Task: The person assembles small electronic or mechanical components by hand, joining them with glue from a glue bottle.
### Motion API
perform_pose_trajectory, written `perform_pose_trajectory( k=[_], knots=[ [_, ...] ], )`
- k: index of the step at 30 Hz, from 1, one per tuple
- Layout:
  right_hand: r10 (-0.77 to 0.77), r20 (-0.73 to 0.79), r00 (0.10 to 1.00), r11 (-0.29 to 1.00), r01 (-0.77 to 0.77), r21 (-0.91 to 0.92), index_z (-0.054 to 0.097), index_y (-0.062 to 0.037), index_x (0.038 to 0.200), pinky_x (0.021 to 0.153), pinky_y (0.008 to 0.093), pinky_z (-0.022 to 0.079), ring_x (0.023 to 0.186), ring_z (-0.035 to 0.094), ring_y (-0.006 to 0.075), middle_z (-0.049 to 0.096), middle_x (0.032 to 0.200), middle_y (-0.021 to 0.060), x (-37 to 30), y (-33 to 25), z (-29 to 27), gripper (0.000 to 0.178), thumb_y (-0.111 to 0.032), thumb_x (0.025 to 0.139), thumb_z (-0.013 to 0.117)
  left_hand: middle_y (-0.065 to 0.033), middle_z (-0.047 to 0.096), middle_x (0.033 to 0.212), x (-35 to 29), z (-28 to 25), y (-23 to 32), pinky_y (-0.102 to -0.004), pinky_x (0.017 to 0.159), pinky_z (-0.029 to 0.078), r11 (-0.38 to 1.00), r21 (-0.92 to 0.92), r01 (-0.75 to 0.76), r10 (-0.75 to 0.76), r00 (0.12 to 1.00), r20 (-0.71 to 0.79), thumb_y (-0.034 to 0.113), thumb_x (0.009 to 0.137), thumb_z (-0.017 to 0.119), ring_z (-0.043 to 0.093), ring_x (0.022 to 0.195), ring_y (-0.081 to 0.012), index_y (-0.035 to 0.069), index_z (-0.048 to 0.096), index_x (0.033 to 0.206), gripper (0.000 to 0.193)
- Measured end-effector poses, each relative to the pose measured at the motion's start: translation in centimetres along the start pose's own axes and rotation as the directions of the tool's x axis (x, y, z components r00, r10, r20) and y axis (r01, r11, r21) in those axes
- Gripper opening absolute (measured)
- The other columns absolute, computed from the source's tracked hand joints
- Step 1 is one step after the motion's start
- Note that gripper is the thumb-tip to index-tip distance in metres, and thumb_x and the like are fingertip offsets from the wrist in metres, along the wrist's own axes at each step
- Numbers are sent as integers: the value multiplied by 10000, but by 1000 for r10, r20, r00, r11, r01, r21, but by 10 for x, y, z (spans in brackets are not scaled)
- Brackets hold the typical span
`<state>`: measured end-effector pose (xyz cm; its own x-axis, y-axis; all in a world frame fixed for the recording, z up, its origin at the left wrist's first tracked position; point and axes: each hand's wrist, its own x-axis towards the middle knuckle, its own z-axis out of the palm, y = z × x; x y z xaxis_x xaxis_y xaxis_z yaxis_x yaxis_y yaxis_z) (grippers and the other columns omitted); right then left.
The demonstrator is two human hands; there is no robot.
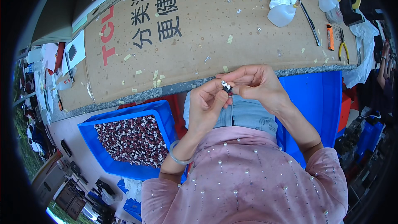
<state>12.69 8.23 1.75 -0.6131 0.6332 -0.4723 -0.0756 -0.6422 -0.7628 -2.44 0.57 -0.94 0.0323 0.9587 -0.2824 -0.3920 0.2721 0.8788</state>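
Note:
In front of my lap, near the table's edge, I hold a tiny figurine (226, 86) with a white top and a dark lower part. My left hand (209, 99) is closed in a pinch on it from the left. From the right, my right hand (259, 85) has its thumb and fingertips closed on the same piece. The fingers hide part of the figurine. Left of my lap, a blue bin (163, 118) holds a heap of small dark red, white and black pieces (130, 141) that look similar.
Cardboard (199, 37) covers the table, with bits of yellowish tape scattered on it. At the far right are a white plastic bottle (282, 14), a pen-like black tool (309, 23), an orange box (330, 37), yellow-handled pliers (343, 47) and a tape dispenser (347, 2). Another blue bin (315, 112) stands at my right.

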Motion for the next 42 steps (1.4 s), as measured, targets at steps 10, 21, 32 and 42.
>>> perform_pose_trajectory(
  k=[10, 21, 32, 42],
  knots=[
    [32, -22, 999, 999, -32, -6, 628, 59, 1017, 795, 256, 491, 873, 635, 141, 659, 991, 145, 5, 1, 3, 266, 16, 757, 601, -20, 577, 718, 2, -6, -4, -183, 571, 394, 988, -123, 93, -95, 995, -7, 138, 914, 525, 492, 610, -53, -34, 600, 981, 200],
    [98, -37, 994, 994, -100, -52, 641, 43, 1015, 762, 256, 490, 805, 628, 125, 668, 904, 113, 13, 3, 1, 265, -33, 762, 616, -42, 533, 678, 0, -7, 0, -220, 559, 358, 910, -378, 170, -178, 984, 13, 227, 940, 479, 455, 603, -100, -33, 570, 964, 277],
    [99, 0, 995, 995, -99, -24, 633, 40, 1030, 774, 254, 486, 817, 635, 131, 672, 922, 115, 14, 6, 0, 279, -31, 760, 635, -47, 512, 653, -1, -6, 3, -222, 566, 337, 911, -374, 172, -187, 982, -3, 226, 943, 467, 437, 594, -110, -38, 559, 972, 280],
    [85, 17, 996, 996, -84, -29, 633, 40, 1027, 779, 246, 484, 840, 635, 128, 671, 936, 116, 13, 4, 1, 269, -11, 763, 628, -39, 516, 669, -1, -9, 2, -220, 558, 328, 924, -350, 152, -152, 988, 26, 233, 939, 476, 436, 605, -105, -46, 555, 993, 295]
  ],
)
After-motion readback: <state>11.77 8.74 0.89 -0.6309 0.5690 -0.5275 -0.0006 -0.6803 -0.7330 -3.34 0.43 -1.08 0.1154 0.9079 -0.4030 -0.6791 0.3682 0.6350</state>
